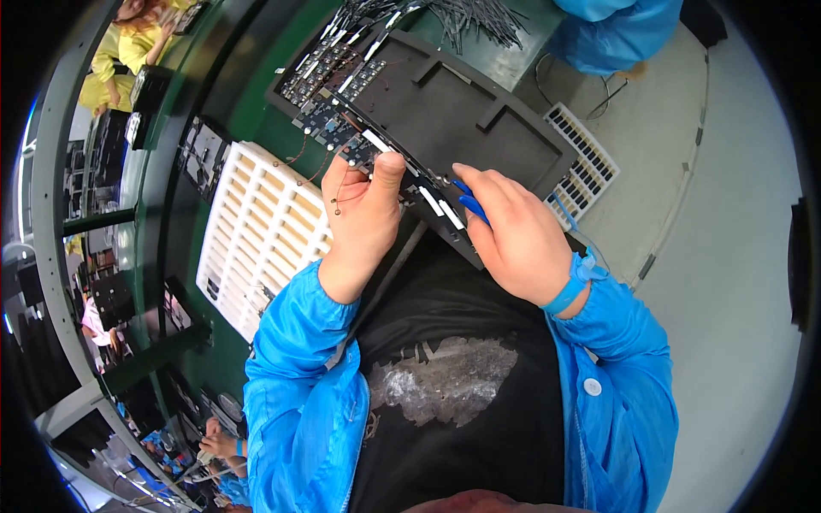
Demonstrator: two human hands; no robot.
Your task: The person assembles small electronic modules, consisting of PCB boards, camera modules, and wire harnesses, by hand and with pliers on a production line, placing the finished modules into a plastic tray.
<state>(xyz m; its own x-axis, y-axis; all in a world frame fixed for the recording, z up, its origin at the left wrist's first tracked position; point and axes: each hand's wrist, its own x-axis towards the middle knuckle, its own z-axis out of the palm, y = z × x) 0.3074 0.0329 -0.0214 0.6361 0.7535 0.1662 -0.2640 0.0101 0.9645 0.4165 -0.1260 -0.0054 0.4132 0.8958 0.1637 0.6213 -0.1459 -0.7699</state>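
Note:
My left hand (366, 201) is closed on a long dark circuit board panel (421, 195), the thumb over its upper face. White strips lie along the panel, and thin brown wires with small round ends hang beside my left fingers. In my right hand (522, 235) is a small blue-handled hand tool (473, 205), probably pliers or cutters. Its metal tip lies at the panel's edge; the jaws are too small to make out. A blue wrist strap (566, 295) circles my right wrist.
Ahead lies a black foam tray (462, 111) with more circuit boards (321, 73) at its left end. Dark cable ties (483, 19) are heaped behind it. A white slotted rack (256, 227) stands left, another (590, 158) right. Someone in blue (611, 34) is at the far side.

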